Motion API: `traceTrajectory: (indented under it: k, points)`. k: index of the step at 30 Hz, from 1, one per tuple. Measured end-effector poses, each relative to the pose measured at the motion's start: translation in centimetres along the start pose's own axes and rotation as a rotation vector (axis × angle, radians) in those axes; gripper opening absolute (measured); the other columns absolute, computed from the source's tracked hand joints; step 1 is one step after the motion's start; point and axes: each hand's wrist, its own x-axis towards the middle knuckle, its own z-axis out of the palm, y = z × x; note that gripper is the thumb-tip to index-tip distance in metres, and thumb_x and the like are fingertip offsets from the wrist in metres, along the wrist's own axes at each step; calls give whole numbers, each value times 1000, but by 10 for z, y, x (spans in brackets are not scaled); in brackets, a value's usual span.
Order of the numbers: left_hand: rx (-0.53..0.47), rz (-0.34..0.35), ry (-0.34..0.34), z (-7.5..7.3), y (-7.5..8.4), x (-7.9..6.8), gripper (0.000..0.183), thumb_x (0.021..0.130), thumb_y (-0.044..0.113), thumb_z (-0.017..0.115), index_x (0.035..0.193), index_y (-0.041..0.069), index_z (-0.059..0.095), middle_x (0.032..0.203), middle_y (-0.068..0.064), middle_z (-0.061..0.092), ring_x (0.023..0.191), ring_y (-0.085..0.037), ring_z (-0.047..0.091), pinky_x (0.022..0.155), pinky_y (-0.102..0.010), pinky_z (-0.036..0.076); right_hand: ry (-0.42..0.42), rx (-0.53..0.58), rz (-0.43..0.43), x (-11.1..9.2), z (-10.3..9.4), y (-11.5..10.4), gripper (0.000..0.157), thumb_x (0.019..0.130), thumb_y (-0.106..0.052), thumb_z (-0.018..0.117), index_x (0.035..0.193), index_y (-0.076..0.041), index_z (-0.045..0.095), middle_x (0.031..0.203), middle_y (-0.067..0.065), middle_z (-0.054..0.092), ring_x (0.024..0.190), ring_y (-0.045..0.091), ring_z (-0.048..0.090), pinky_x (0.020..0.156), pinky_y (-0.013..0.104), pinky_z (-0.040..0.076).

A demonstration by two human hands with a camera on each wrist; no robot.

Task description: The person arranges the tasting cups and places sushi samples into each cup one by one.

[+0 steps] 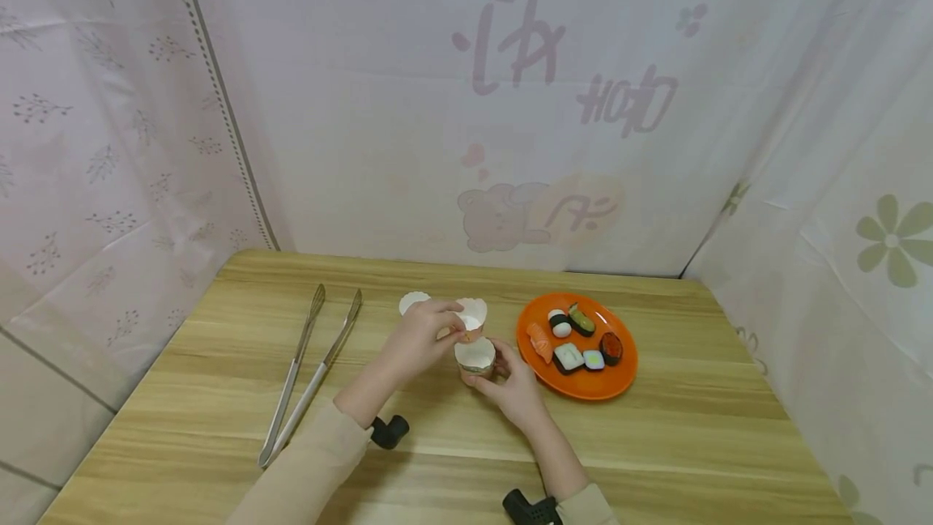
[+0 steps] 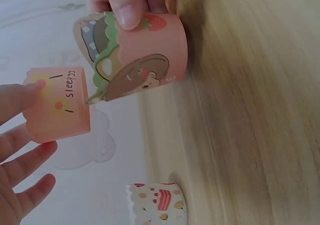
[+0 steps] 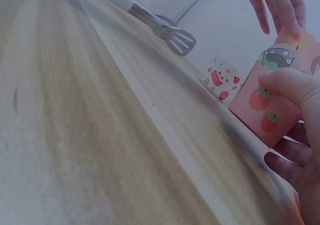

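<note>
The left grip (image 1: 423,336) pinches the cup lettered "sleepy" (image 2: 62,107) upright, base just beside the upward-facing rim of the strawberry cup (image 2: 142,55) held by the right grip (image 1: 516,389); whether the cups touch is unclear, and a white cup (image 1: 413,300) on the counter (image 1: 656,460) is partly hidden.

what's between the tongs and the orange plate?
In the head view: the left hand holding the pink "sleepyy" paper cup, the right hand holding the strawberry-print paper cup, and a white cake-print paper cup.
</note>
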Motion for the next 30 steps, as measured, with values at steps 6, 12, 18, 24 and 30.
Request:
traceTrajectory:
  k: [6,12,18,24,30]
  points:
    - [0,-25,-3,6,-9,2,7,78,18,71,83,13,70,106,-5,62,99,-19,55,84,-33,43,7,-9,13,0,1,-1,63,69,-24,79,124,-17,49,116,1,54,98,16,57,81,37,46]
    - [-10,-62,-7,9,-14,4,10,78,21,70,83,12,70,106,-7,62,103,-21,54,89,-37,40,12,-19,15,1,0,0,64,68,-25,79,125,-14,49,117,2,54,97,17,57,81,36,46]
    - [-34,-93,-14,10,-15,7,11,79,22,69,85,12,69,107,-6,62,104,-21,54,89,-37,40,8,-6,48,1,0,1,66,67,-23,80,126,-14,49,118,3,53,99,18,56,83,38,45]
    - [-39,-106,-18,11,-16,10,9,80,23,69,81,14,69,108,-6,62,104,-21,54,89,-38,40,13,4,59,2,-1,0,67,68,-19,80,126,-12,48,119,5,53,101,20,55,84,40,44]
    - [-33,-99,-5,12,-18,13,8,79,23,70,77,15,68,108,-6,62,105,-20,54,89,-38,41,24,-10,80,1,-2,2,64,66,-24,80,122,-14,51,114,0,55,98,13,57,82,32,46]
